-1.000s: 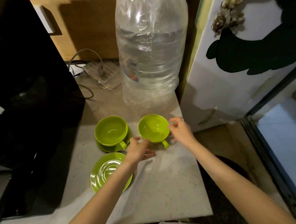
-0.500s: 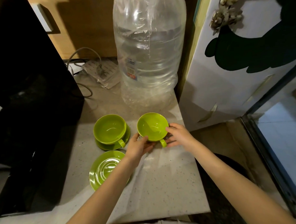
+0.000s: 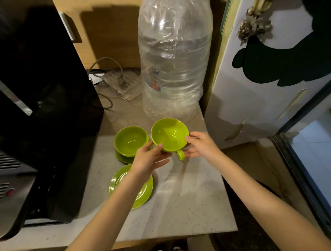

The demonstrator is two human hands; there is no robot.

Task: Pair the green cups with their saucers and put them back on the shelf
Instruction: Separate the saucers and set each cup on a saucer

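Head view, green cup (image 3: 169, 135) clasped between left hand (image 3: 146, 159) fingers and right hand (image 3: 203, 147) fingers

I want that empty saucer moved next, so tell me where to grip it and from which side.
Take the bare green saucer by its raised rim on the near-right edge, coming in from the open countertop. It lies flat, so a thumb-over, fingers-under pinch probably suits it. The left forearm crosses its far side, and both the left hand and right hand hold the cup.
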